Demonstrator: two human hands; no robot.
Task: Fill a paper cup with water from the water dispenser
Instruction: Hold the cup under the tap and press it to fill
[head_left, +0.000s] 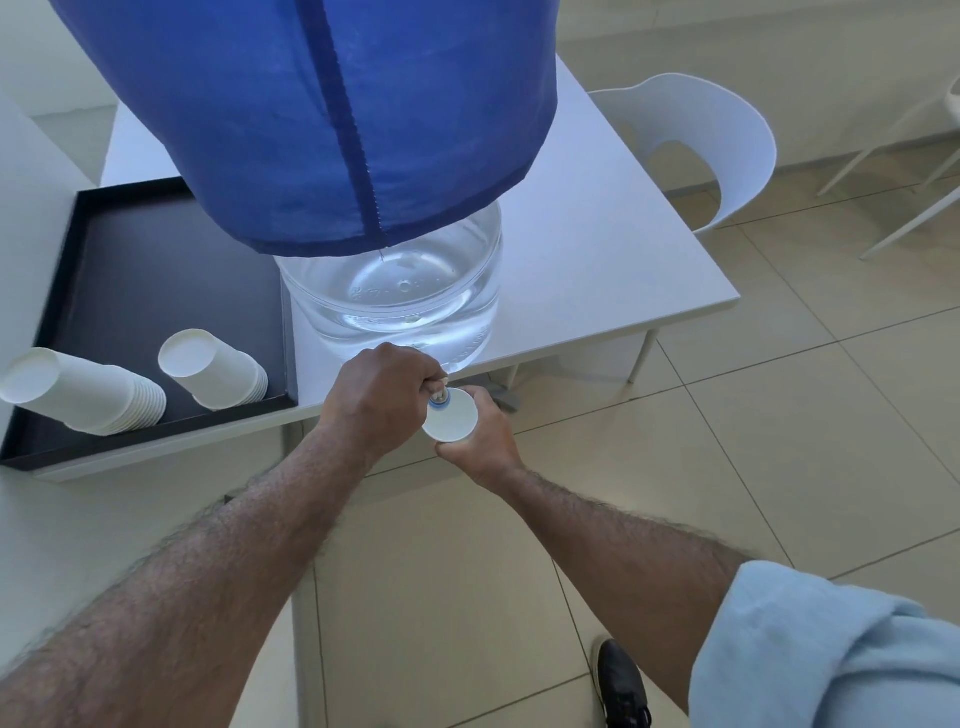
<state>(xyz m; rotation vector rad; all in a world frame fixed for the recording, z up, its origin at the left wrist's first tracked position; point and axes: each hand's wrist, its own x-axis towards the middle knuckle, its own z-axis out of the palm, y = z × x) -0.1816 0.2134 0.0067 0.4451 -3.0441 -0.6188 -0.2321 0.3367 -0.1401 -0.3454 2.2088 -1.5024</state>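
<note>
A large clear water bottle (410, 296) under a blue cloth cover (311, 114) stands on the white table (597, 249), near its front edge. Its small tap (439, 397) sticks out over the edge. My left hand (379, 395) is closed on the tap from above. My right hand (480, 441) holds a white paper cup (451, 418) upright just under the tap, off the table's edge. Whether water is flowing I cannot tell.
A black tray (135, 270) on the table's left holds two stacks of white paper cups lying on their sides (88, 395) (218, 371). A white chair (711, 140) stands behind the table on the right. Tiled floor lies below, with my dark shoe (621, 686).
</note>
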